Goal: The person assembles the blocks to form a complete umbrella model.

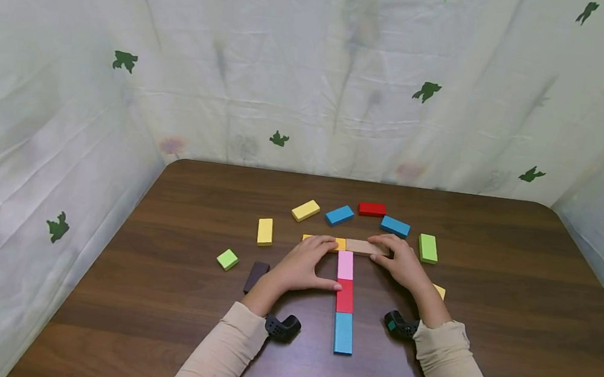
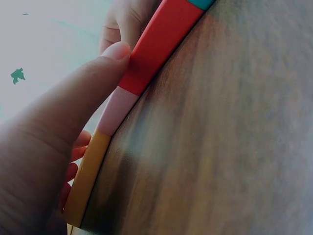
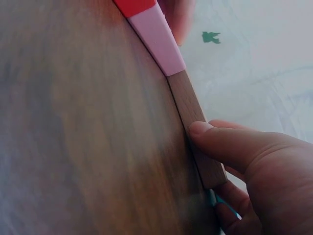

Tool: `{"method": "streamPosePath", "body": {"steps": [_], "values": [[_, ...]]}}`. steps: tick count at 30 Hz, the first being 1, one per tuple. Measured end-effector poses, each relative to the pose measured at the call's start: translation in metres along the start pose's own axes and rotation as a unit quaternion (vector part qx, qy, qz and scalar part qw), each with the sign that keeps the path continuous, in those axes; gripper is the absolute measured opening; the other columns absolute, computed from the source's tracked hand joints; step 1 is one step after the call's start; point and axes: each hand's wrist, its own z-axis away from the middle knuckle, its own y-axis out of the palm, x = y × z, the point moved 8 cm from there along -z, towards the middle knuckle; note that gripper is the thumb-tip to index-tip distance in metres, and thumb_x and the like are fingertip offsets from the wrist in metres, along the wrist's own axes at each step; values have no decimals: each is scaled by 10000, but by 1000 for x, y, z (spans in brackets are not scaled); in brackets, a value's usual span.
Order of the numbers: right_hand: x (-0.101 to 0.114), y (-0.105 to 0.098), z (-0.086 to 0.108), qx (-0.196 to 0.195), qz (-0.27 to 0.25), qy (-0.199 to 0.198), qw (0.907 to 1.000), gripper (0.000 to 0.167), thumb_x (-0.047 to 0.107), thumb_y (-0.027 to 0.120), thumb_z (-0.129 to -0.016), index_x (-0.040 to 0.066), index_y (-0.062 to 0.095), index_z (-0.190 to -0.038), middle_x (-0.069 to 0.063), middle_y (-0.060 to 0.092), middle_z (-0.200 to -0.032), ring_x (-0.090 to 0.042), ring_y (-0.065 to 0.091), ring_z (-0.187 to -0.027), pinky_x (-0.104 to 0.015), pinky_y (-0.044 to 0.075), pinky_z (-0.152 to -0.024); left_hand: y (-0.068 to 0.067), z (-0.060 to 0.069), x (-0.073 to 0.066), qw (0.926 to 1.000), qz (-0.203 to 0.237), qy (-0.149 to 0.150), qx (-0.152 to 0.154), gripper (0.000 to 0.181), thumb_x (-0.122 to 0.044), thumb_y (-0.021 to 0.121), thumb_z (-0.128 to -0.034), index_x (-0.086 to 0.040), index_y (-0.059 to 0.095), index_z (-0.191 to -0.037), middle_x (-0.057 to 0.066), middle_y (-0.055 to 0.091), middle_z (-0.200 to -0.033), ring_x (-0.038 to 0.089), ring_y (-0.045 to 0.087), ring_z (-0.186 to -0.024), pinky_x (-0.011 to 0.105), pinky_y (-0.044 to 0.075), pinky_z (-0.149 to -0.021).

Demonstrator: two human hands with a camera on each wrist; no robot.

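Note:
Wooden blocks lie in a T shape on the table. Its stem runs from a pink block [image 1: 345,265] through a red block [image 1: 345,296] to a light blue block [image 1: 343,333]. Across the top, an orange block [image 1: 341,244] meets a tan block [image 1: 360,247] end to end. My left hand [image 1: 302,264] spreads over the orange block, fingers along its far side, and the extended thumb touches the red block's left side. My right hand [image 1: 404,265] pinches the tan block's right part, thumb on the near side and fingers on the far side.
Around the T lie a yellow block [image 1: 265,232], another yellow block [image 1: 306,211], blue blocks [image 1: 340,215], a red block [image 1: 372,210], a green block [image 1: 428,249], a small green block [image 1: 227,259] and a dark block [image 1: 256,277]. A cloth [image 1: 311,92] hangs behind the table.

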Motion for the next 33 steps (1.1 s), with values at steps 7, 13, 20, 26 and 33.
{"method": "streamPosePath", "body": {"steps": [7,13,20,26,33], "values": [[2,-1,0,-96,22,-134,9999,333,111,646,-827,51,598,-1151,-142,540,-1169,-319,433,-1109,-509,328,-893,-1,-1,-1,10000,-54,-14,53,873,-708,534,-694,-131,411,-1338,3,354,-1365,186,282,-1257,426,177,-1043],[1,0,-2,-137,7,-199,9997,329,122,641,-834,44,597,-1151,-142,541,-1165,-322,433,-1104,-511,329,-889,-3,-3,-2,9997,-245,-31,-76,847,-689,529,-717,-113,420,-1328,12,371,-1347,185,287,-1249,423,174,-1044],[5,-2,-1,-265,-94,-429,9987,316,163,637,-840,60,605,-1137,-132,553,-1141,-324,444,-1070,-518,333,-858,-7,-6,-10,9978,-264,301,-531,777,-601,571,-755,-83,432,-1316,38,399,-1311,197,303,-1232,352,255,-1015],[4,-1,-2,-187,-115,-366,9991,319,125,636,-837,56,601,-1146,-134,548,-1156,-317,448,-1080,-517,343,-870,-1,-10,-12,9979,-322,382,-419,760,-600,550,-775,-106,419,-1338,40,405,-1312,193,333,-1209,333,282,-996],[1,1,-3,-100,-14,-148,9998,324,114,639,-834,62,600,-1152,-128,541,-1173,-311,436,-1104,-517,308,-902,4,-11,-10,9986,-418,263,-177,718,-603,535,-783,-177,422,-1350,39,385,-1322,208,319,-1214,376,280,-994]]}}
